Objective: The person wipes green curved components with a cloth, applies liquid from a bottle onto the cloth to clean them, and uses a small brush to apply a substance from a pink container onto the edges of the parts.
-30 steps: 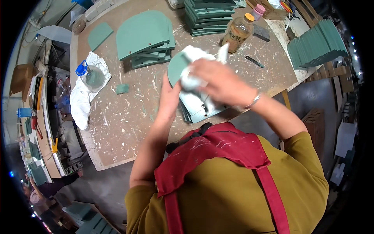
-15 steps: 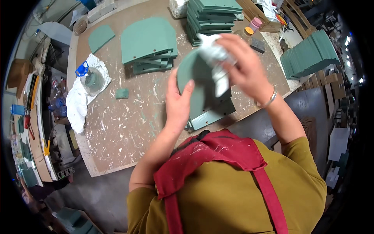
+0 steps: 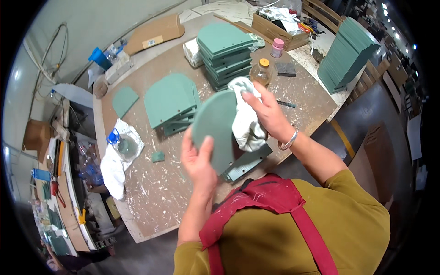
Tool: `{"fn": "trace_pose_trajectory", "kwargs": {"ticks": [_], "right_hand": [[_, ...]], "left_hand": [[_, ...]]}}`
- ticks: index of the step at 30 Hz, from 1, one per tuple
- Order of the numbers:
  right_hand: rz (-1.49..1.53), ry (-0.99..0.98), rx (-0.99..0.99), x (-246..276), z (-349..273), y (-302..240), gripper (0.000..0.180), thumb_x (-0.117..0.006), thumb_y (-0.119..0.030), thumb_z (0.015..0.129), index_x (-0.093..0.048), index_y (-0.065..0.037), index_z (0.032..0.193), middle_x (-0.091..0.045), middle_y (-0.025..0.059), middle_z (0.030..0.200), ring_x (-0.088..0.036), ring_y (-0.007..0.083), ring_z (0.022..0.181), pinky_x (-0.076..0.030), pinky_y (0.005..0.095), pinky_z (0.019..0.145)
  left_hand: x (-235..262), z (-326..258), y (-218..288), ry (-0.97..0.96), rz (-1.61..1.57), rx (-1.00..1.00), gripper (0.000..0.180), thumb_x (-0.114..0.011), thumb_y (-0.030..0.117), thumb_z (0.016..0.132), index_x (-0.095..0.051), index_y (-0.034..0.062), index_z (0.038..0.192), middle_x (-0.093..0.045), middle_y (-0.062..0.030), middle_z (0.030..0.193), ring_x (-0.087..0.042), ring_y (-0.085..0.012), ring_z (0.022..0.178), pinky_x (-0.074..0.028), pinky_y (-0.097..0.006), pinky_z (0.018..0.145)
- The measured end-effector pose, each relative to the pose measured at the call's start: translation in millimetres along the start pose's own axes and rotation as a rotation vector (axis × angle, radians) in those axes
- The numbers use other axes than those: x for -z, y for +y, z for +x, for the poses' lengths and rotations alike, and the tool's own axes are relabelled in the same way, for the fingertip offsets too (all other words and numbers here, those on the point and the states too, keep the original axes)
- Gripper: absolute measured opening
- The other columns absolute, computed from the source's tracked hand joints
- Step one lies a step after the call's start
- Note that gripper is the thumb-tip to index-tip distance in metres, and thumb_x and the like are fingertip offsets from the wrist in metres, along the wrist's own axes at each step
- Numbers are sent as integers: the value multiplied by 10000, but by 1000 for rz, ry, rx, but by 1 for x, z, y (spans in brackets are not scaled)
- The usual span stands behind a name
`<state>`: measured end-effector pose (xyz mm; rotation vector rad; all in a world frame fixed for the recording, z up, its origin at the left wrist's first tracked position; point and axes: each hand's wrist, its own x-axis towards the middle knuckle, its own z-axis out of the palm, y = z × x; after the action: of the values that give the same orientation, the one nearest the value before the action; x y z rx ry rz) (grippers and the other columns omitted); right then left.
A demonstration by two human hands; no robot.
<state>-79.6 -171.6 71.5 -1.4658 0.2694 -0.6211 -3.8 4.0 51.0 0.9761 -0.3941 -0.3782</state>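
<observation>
My left hand point(image 3: 198, 159) grips the lower edge of a green quarter-round panel point(image 3: 215, 126) and holds it tilted up above the table. My right hand point(image 3: 266, 112) presses a crumpled white cloth point(image 3: 245, 121) against the panel's right side. Under the lifted panel lies a small pile of matching green panels point(image 3: 247, 162) at the table's near edge.
The paint-spattered brown table point(image 3: 151, 192) carries two more piles of green panels point(image 3: 170, 103) point(image 3: 224, 52), a single green piece point(image 3: 123, 101), a small green offcut point(image 3: 157, 156), an amber bottle point(image 3: 262, 71), a pink-capped jar point(image 3: 277, 47), a dark sanding block point(image 3: 286, 68) and a white rag with a plastic bottle point(image 3: 120, 149). A tall green stack point(image 3: 346, 55) stands at the right.
The panel has been raised off the near pile and tilted toward me. My right hand with the cloth has shifted from its middle to its upper right edge.
</observation>
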Motion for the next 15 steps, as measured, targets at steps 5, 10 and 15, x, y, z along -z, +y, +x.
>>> {"fn": "trace_pose_trajectory", "kwargs": {"ticks": [5,10,15], "right_hand": [[43,-120,-186,1,-37,10,283,-562,-255,966,-557,-7,1102,-582,7,962,-497,55,896,-441,243,771],[-420,-241,-243,42,-47,0,267,-633,-210,895,-574,5,1041,-589,49,895,-508,78,844,-444,267,736],[-230,-118,-247,52,-49,-1,232,-606,-183,909,-581,-8,1060,-589,2,887,-513,65,827,-448,245,736]], "left_hand": [[38,39,27,-12,-251,38,358,-532,2,929,-471,19,1281,-598,-116,1185,-595,-218,1068,-491,-366,943],[77,43,7,43,-487,299,349,-456,140,999,-437,14,1324,-563,-119,1258,-549,-252,1162,-459,-418,1006],[96,47,5,31,-654,392,384,-465,211,1003,-445,-12,1315,-533,-146,1315,-507,-291,1217,-400,-468,1053]]}}
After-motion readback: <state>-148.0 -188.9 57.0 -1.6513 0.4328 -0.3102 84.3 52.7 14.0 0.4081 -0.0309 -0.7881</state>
